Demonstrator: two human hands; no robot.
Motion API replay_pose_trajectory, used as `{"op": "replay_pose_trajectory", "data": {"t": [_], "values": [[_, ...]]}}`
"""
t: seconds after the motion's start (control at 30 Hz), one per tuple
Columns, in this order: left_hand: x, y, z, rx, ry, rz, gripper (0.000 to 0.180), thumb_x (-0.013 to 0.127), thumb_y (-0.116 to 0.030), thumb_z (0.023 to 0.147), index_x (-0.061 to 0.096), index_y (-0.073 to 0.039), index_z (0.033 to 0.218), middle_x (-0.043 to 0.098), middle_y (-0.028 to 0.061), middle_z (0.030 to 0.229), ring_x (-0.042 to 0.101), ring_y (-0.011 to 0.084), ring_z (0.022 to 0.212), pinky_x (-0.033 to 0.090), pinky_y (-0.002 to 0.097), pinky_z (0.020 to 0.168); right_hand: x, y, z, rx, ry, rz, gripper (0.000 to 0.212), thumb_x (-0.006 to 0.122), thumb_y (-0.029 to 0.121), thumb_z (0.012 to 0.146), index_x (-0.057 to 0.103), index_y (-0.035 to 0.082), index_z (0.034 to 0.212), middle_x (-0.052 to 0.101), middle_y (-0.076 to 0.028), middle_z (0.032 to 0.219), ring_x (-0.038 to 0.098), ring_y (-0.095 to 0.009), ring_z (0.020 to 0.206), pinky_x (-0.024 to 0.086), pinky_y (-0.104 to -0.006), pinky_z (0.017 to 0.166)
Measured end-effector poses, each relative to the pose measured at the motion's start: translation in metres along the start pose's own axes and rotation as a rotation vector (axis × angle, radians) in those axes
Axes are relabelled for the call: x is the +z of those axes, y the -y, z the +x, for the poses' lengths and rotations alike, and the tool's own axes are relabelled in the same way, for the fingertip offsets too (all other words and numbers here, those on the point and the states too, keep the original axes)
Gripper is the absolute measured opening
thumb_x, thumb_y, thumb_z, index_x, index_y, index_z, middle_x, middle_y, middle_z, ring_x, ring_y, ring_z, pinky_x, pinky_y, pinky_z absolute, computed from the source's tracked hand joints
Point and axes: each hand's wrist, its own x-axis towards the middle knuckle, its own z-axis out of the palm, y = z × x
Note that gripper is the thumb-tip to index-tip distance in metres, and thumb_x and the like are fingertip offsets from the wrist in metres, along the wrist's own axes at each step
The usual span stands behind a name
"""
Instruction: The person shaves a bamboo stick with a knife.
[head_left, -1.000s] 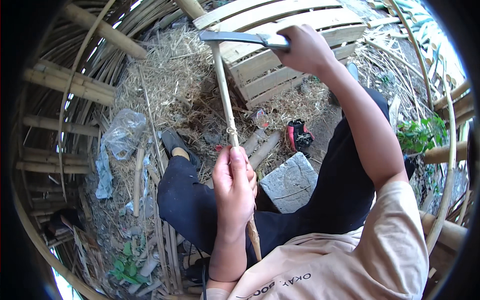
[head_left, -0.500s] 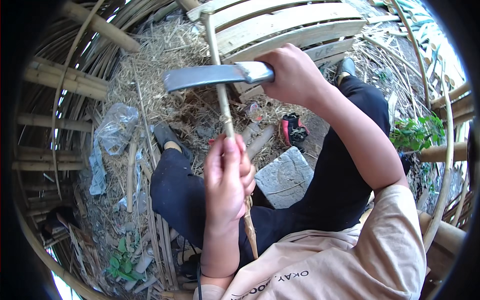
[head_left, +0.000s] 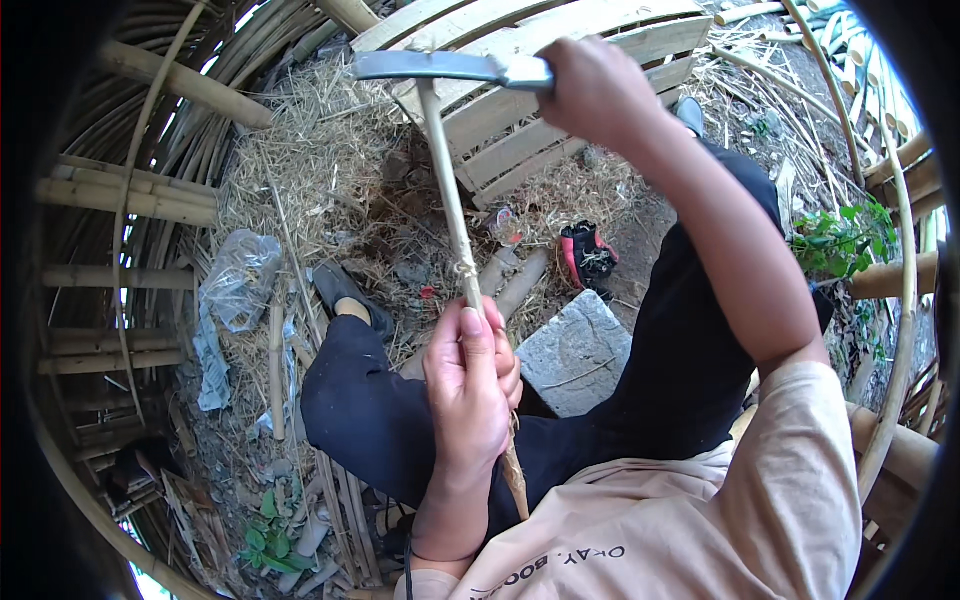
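My left hand (head_left: 474, 375) is wrapped round a slim pale stick (head_left: 450, 205), which slants up and away from my lap. Its near end tapers below the hand and reaches my shirt. In my right hand (head_left: 600, 88) is a machete (head_left: 430, 66) with a broad metal blade and a light-coloured handle end. The blade lies across the far end of the stick and hides its tip. Small frayed bits stick out at a knot on the stick, just above my left fingers.
A grey stone block (head_left: 575, 355) sits between my legs, with a red and black glove-like item (head_left: 587, 253) beyond it. Wooden slats (head_left: 520, 130) lie ahead. Left are a clear plastic bag (head_left: 240, 280), straw (head_left: 310, 160) and bamboo poles (head_left: 130, 200); leafy green plants (head_left: 845, 240) grow at right.
The machete has moved away from me along the stick to its far end, my right hand going with it. My left hand and the stick have shifted slightly nearer and to the right.
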Motion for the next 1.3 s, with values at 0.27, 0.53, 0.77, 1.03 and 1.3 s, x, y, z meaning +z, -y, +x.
{"op": "replay_pose_trajectory", "data": {"t": [0.27,0.53,0.77,1.03,1.3], "values": [[-0.017,-0.003,0.007,0.012,-0.082,-0.011,0.025,0.044,-0.031,0.107,0.052,-0.010,0.097,0.031,-0.0088,0.062,0.024,-0.0005,0.046,0.016,0.0193,0.039,0.004,0.019,-0.016,-0.161,0.084,0.300,0.021,0.064,0.015,0.072,0.075,0.006,0.088,0.070,-0.018,0.075,0.070,-0.035,0.070,0.058,-0.0435,0.075],[-0.030,0.007,0.030,0.146,-0.281,0.211,0.022,0.044,-0.025,0.107,0.051,-0.008,0.094,0.034,-0.0092,0.061,0.027,-0.0007,0.046,0.018,0.0189,0.040,0.012,0.051,-0.037,-0.157,0.402,0.200,0.017,0.065,0.014,0.067,0.071,0.002,0.077,0.068,-0.020,0.074,0.069,-0.038,0.073,0.057,-0.0446,0.075],[-0.030,0.018,0.031,0.324,-0.350,0.549,0.025,0.043,-0.023,0.107,0.050,-0.006,0.090,0.038,-0.0063,0.062,0.032,0.0008,0.050,0.024,0.0209,0.043,0.029,0.047,-0.023,-0.155,0.329,0.116,0.019,0.068,0.013,0.062,0.072,0.004,0.077,0.070,-0.020,0.076,0.070,-0.037,0.073,0.058,-0.0419,0.073],[-0.022,0.025,0.021,0.301,-0.270,0.425,0.024,0.044,-0.021,0.107,0.049,-0.005,0.090,0.037,-0.0076,0.062,0.030,0.0001,0.050,0.022,0.0207,0.043,0.030,-0.003,0.020,-0.150,-0.013,0.006,0.028,0.063,0.015,0.072,0.075,0.006,0.095,0.071,-0.020,0.078,0.070,-0.035,0.075,0.057,-0.0422,0.076],[-0.038,0.004,0.026,0.186,-0.323,0.322,0.024,0.047,-0.021,0.105,0.054,-0.002,0.093,0.046,-0.0031,0.066,0.042,0.0045,0.057,0.035,0.0241,0.051,0.011,0.048,-0.025,-0.200,0.365,0.255,0.017,0.064,0.014,0.070,0.073,0.005,0.080,0.069,-0.018,0.073,0.069,-0.036,0.072,0.057,-0.0448,0.075]]}}
